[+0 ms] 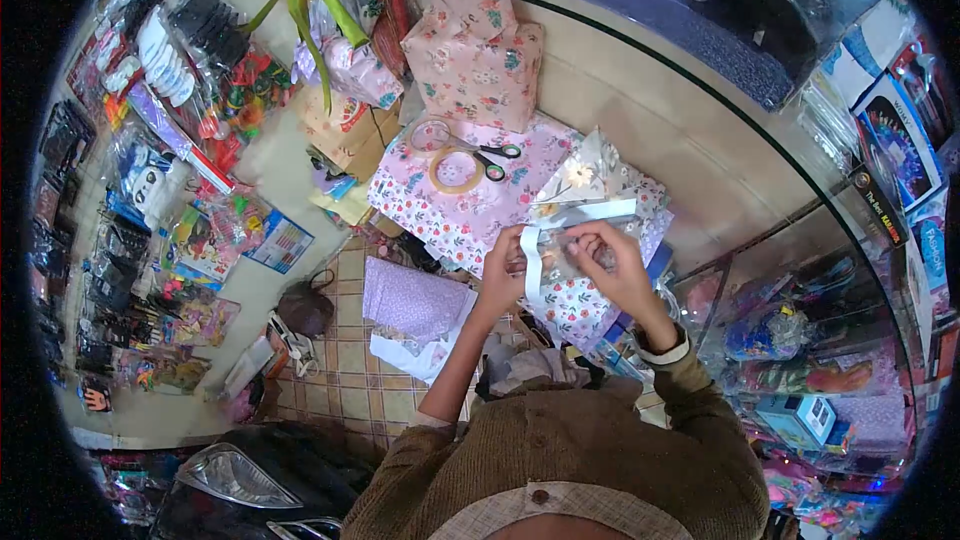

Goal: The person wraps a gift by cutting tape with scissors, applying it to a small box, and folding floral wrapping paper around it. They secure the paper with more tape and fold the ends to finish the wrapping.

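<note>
Between my hands is a small clear plastic package (556,252) with pale white strips along its top and left side; what it contains is hard to make out. My left hand (503,268) is closed around its left edge, beside the vertical strip. With fingers bent, my right hand (617,265) grips its right side. Floral wrapping paper (480,210) lies spread beneath, and a cream sheet with flowers (585,172) stands folded up just behind the package. Scissors with black and green handles (495,162) rest on the paper beside a roll of tape (455,171).
A parcel in pink floral paper (475,60) stands at the back of the counter. A glass edge (700,55) curves round the right. Packaged goods hang on the left wall (180,155). Lilac paper (410,300) lies lower left, above the tiled floor (345,380).
</note>
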Demonstrator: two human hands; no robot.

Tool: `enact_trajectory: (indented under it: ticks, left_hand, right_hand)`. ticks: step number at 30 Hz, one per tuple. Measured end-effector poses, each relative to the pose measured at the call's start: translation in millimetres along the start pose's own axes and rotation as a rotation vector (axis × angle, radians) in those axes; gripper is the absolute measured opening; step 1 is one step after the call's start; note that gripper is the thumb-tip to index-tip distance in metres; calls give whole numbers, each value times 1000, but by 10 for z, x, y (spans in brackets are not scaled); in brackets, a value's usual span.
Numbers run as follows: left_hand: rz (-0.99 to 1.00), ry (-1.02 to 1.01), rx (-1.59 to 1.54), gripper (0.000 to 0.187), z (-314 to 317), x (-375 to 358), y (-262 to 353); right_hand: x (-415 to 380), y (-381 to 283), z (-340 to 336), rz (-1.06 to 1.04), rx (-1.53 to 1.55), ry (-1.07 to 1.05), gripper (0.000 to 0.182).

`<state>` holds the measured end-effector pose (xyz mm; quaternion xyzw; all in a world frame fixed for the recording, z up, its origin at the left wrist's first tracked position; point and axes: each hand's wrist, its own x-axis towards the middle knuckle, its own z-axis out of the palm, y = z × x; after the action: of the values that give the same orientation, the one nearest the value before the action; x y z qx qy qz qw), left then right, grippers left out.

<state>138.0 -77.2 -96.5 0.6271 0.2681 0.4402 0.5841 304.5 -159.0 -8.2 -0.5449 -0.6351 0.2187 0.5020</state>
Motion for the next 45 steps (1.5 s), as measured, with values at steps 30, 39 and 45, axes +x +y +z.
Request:
enact_trajectory:
  ticks: [30, 39, 45]
  left_hand:
    - [96, 61, -159, 44, -229, -149, -255]
    - [-22, 148, -106, 22, -248, -133, -411]
    - [-118, 145, -380, 28, -311, -131, -516]
  right_hand:
    - [514, -296, -410, -299, -475, -407, 16]
    - [111, 42, -214, -412, -497, -330, 29]
    - [37, -47, -231, -234, -482, -454, 32]
